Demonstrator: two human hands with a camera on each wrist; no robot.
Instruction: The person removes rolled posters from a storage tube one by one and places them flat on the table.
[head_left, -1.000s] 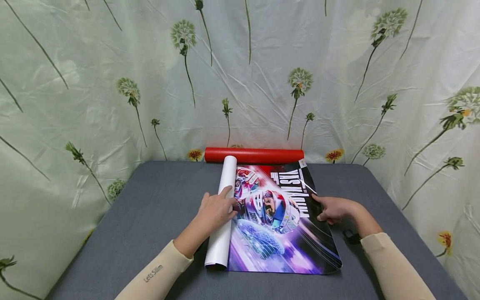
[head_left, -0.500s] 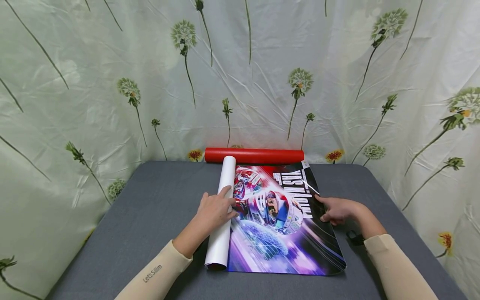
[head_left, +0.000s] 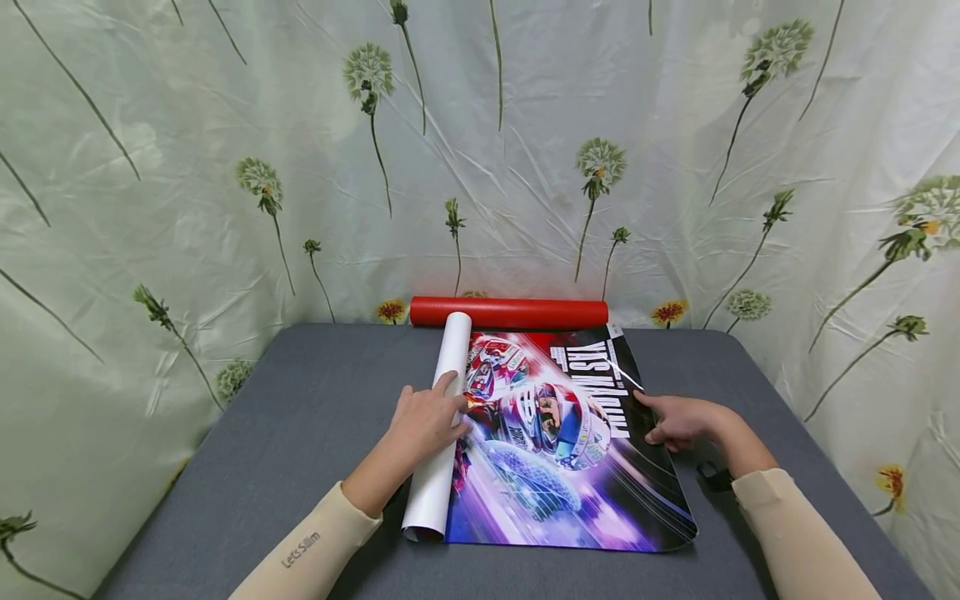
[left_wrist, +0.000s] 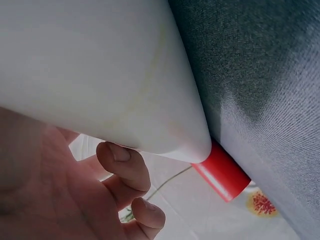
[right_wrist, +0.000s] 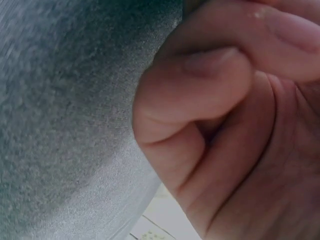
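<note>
A glossy poster (head_left: 525,467) with a racing helmet picture and white lettering lies partly unrolled on the grey table. Its left part is still a white roll (head_left: 442,475), running from front to back. My left hand (head_left: 427,425) rests on that roll with fingers spread loosely across it; in the left wrist view, the fingers (left_wrist: 125,175) are slightly bent beside the white roll. At the poster's right edge, my right hand (head_left: 682,421) pinches the sheet between thumb and index finger. The right wrist view shows its other fingers (right_wrist: 195,90) curled in; the poster is hidden there.
Behind the poster, a red tube (head_left: 510,312) lies crosswise near the table's back edge. The grey table (head_left: 315,417) reaches out on both sides. A flower-patterned curtain (head_left: 525,167) hangs at the back and sides.
My right hand has drawn the poster's right edge further right. The roll's near end has shifted slightly left under my left hand, and more of the picture shows.
</note>
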